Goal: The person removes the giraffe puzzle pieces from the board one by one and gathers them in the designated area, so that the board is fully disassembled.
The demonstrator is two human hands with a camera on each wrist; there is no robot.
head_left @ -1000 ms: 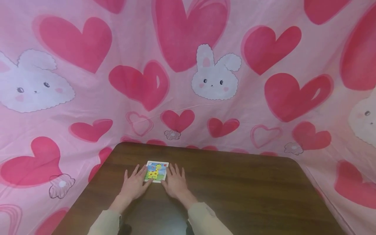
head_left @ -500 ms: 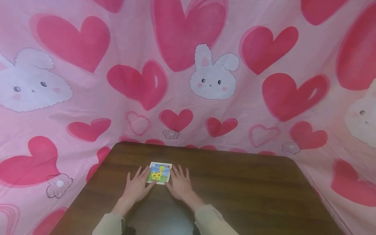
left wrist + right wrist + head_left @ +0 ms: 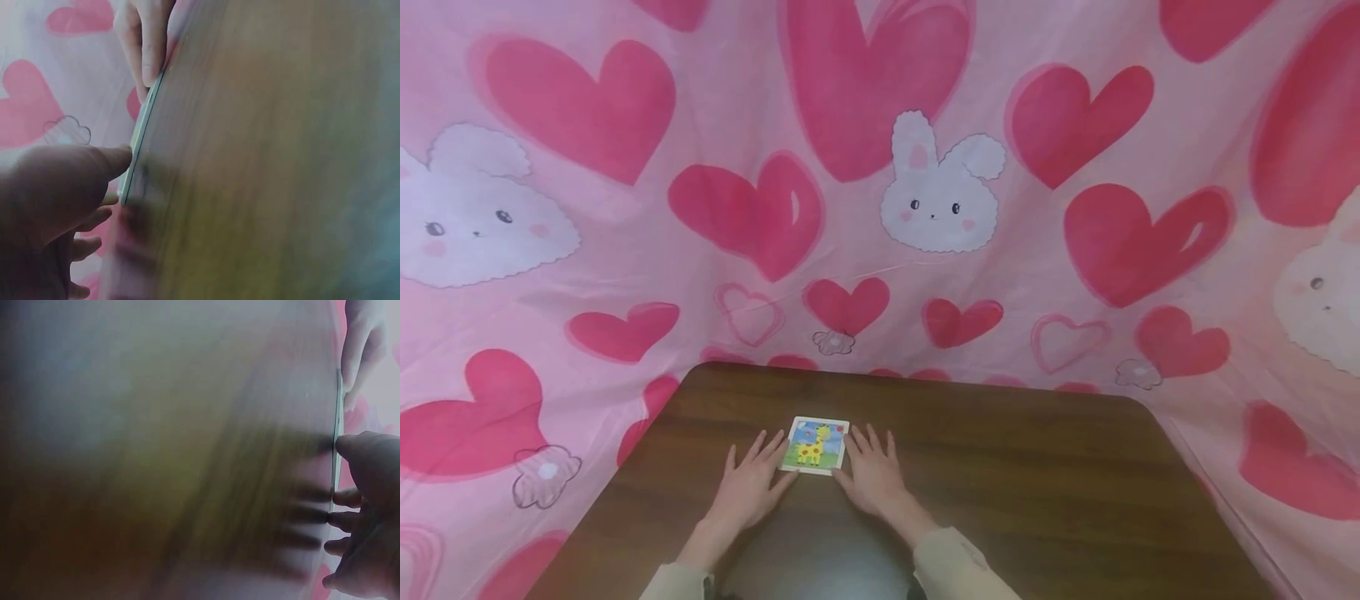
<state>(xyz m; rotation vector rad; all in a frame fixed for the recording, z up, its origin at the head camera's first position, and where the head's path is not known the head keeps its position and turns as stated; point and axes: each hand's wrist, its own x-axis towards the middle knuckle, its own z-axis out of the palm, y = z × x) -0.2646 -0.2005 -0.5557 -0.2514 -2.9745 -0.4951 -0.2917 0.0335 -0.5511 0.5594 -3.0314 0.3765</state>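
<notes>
A small square giraffe picture board (image 3: 812,447) with a white border lies flat on the brown wooden table (image 3: 1000,467), left of its middle. My left hand (image 3: 748,487) rests at the board's left side, fingers spread and mostly straight, thumb at the near left corner. At the right side rests my right hand (image 3: 876,475), its fingers also extended and its thumb by the near right corner. Edge-on in the left wrist view, the board (image 3: 142,128) looks thin, and the left thumb (image 3: 115,161) touches its edge. The right thumb (image 3: 347,445) meets the board's edge in the right wrist view.
A pink cloth (image 3: 865,233) printed with hearts and rabbit faces hangs behind the table and along both sides. The table's far edge has rounded corners. Wood surface extends to the right of the hands.
The giraffe picture board has slid to the right and slightly nearer across the table, with both hands moving along at its sides. The head view has shifted a little.
</notes>
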